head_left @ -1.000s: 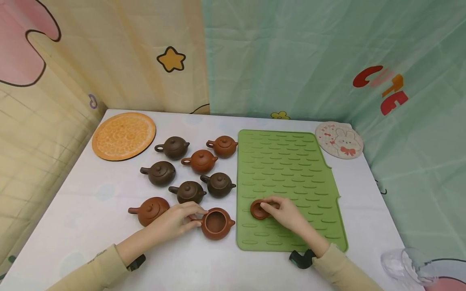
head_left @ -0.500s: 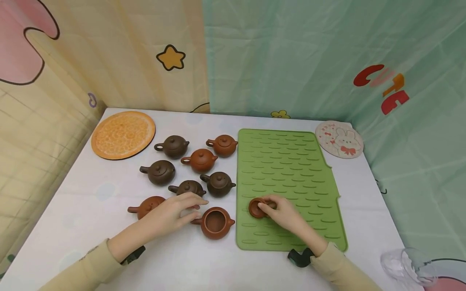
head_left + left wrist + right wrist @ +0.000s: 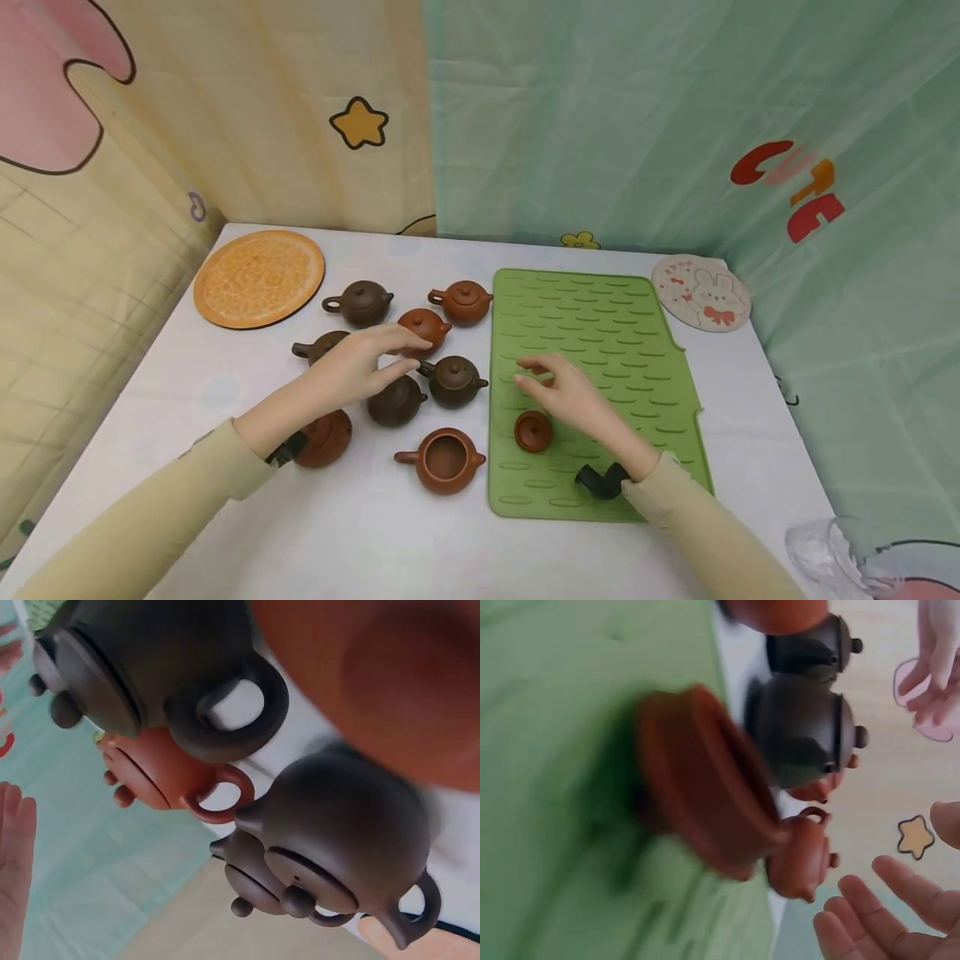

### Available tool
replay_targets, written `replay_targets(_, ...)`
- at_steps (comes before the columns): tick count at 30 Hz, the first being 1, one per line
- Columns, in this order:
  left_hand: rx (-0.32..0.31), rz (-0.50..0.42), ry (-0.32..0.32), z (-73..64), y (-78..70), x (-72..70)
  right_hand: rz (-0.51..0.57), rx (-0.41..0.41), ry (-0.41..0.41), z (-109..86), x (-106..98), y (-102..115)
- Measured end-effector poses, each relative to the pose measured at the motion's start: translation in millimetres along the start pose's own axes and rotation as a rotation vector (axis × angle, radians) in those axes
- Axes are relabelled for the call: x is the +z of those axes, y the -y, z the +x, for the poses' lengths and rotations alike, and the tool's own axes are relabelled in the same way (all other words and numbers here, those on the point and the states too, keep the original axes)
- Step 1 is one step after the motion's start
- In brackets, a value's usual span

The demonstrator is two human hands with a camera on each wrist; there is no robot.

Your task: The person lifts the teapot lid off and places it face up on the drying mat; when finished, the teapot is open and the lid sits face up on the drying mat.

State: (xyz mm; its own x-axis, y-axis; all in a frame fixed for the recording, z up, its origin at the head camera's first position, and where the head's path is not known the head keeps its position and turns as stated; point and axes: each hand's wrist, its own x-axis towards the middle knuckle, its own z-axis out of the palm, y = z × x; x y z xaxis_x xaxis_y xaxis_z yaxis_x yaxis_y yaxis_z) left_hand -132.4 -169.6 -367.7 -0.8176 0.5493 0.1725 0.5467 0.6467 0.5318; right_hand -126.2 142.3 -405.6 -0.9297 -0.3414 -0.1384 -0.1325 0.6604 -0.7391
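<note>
My left hand [image 3: 356,362], fingers relaxed and empty, hovers over the dark brown teapots, partly covering one teapot [image 3: 393,402] and an orange-brown teapot [image 3: 423,331]. Over the green mat [image 3: 600,333], my right hand [image 3: 566,392] hangs with loosely bent fingers, holding nothing. Just below it a small reddish-brown teapot lid [image 3: 533,431] lies on the mat; the right wrist view shows the lid [image 3: 705,780] knob side down. The lidless reddish-brown teapot [image 3: 444,461] stands left of the mat, its mouth facing up and its handle to the left.
Other lidded teapots, such as a dark one [image 3: 453,382] and a reddish one [image 3: 324,439], stand left of the mat. An orange round mat [image 3: 258,279] lies at the back left, a rabbit coaster [image 3: 701,292] at the back right. A clear plastic cup [image 3: 836,550] lies front right.
My right hand has let go of the lid, leaving it on the mat, and risen away. My left hand has left the lidless teapot's handle and moved up over the dark teapots.
</note>
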Motion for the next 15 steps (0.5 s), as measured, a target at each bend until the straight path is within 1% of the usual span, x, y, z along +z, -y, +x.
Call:
replay_targets(4,0.007,0.057,0.085,22.9,8.4,2.1,0.013,-0.092,0.021,22.3,1,23)
replay_targets(7,-0.005,0.088,0.157,35.0,14.4,4.1,-0.013,-0.175,0.068,36.7,9,38)
replay_targets(9,-0.022,0.089,0.203,40.1,17.6,5.5,-0.055,-0.231,0.107,44.7,16,45)
replay_targets(11,-0.042,0.082,0.251,43.0,20.7,7.9,-0.11,-0.266,0.136,51.1,23,50)
replay_targets(13,-0.057,0.078,0.302,44.7,23.1,11.0,-0.165,-0.281,0.149,56.4,28,54)
replay_targets(15,-0.075,0.084,0.348,45.7,25.1,14.3,-0.202,-0.275,0.153,60.5,32,56)
